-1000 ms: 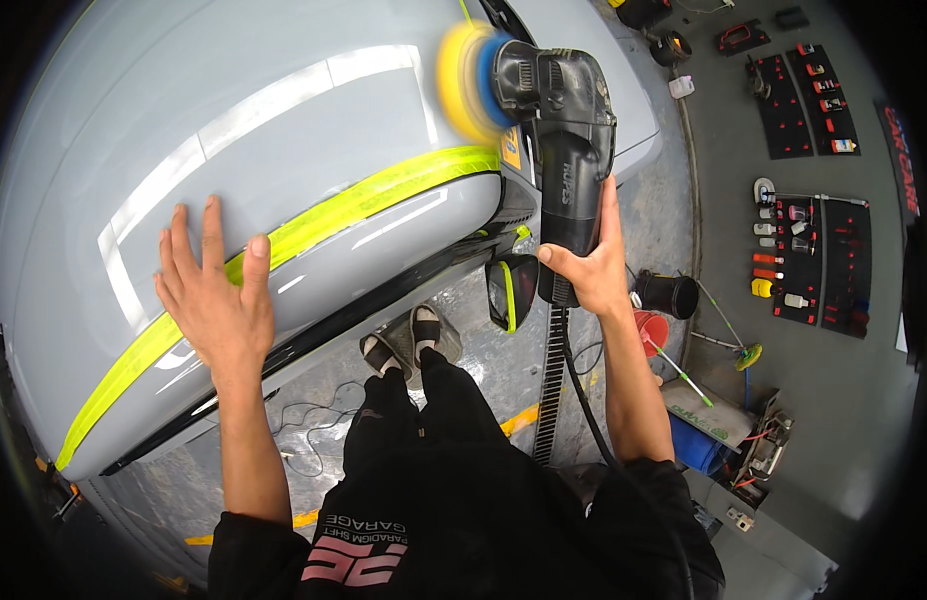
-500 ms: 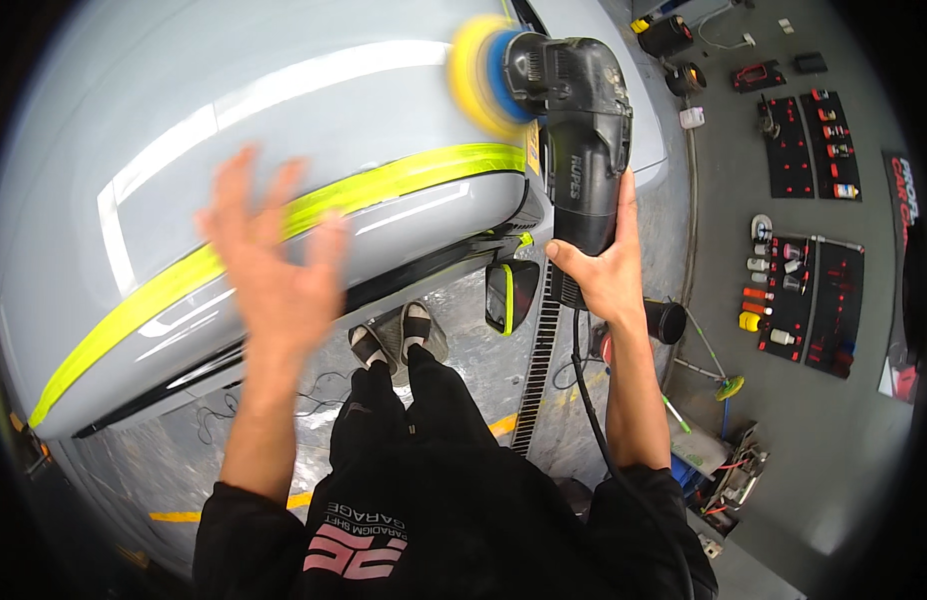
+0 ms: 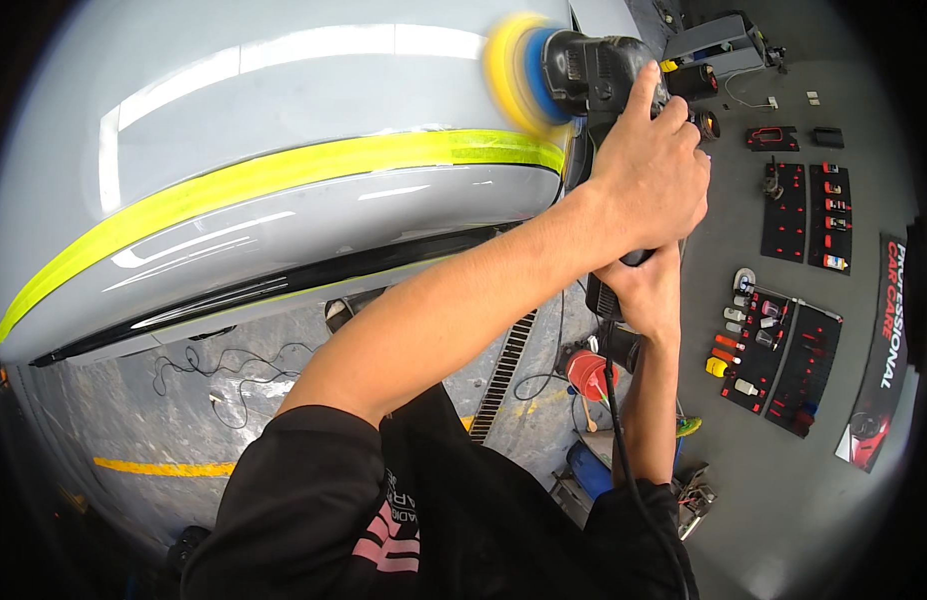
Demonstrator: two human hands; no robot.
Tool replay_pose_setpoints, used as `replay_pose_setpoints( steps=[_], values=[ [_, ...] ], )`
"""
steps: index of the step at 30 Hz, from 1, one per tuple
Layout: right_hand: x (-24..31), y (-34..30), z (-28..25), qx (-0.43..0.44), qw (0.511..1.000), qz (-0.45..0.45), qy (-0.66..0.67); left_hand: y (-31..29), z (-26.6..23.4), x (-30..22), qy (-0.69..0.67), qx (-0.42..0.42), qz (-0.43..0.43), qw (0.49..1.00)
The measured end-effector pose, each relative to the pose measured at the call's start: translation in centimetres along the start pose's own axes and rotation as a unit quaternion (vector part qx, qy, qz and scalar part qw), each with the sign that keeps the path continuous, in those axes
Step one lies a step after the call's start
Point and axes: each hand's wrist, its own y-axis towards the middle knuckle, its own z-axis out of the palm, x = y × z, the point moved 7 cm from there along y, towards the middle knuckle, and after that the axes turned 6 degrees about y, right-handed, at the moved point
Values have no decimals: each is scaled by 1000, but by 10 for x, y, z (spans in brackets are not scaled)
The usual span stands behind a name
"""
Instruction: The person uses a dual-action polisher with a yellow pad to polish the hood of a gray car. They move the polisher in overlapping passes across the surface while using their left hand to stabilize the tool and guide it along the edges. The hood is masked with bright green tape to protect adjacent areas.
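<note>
Polishing in hand, both hands on the polisher (image 3: 604,75). Left hand (image 3: 649,175) reaches across and wraps the top of the black body, index finger stretched forward along the head. Right hand (image 3: 644,290) clamps the rear handle lower down, cord (image 3: 619,430) trailing from under it. Yellow pad (image 3: 509,70) with its blue backing is blurred, so judged spinning, and pressed against the grey car panel (image 3: 284,130) at its right end, just above the yellow tape (image 3: 284,170).

Progress: tape line runs along the whole body crease and looks intact. Panel above the tape is glossy with clean light reflections; no compound smear or haze visible, though the fisheye bend makes finished and unfinished patches hard to tell apart. Pad sits at the far right edge of the panel; the strip below the tape has no pad on it.

Containers: small bottles (image 3: 729,345) lie on a black mat (image 3: 784,365) on the floor (image 3: 864,130), right of the person, contents not readable. More small items sit on a second mat (image 3: 809,215) further up. Red bucket (image 3: 589,375) near the right hand, a blue one (image 3: 589,470) below it; inside of both not visible.
</note>
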Motion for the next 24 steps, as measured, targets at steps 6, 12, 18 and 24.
replay_pose_setpoints(
  steps=[6,12,18,24],
  values=[
    [4,0,-7,24,999,45,-18,-1,-14,4,-20,-65,-22,997],
    [25,3,-4,9,998,-46,-33,-42,-76,56,-108,-225,-66,966],
    [30,8,9,31,999,-26,-31,-134,-107,125,194,71,-176,962],
    [38,10,18,25,999,-34,-21,-142,-102,124,197,118,-163,960]
  ],
)
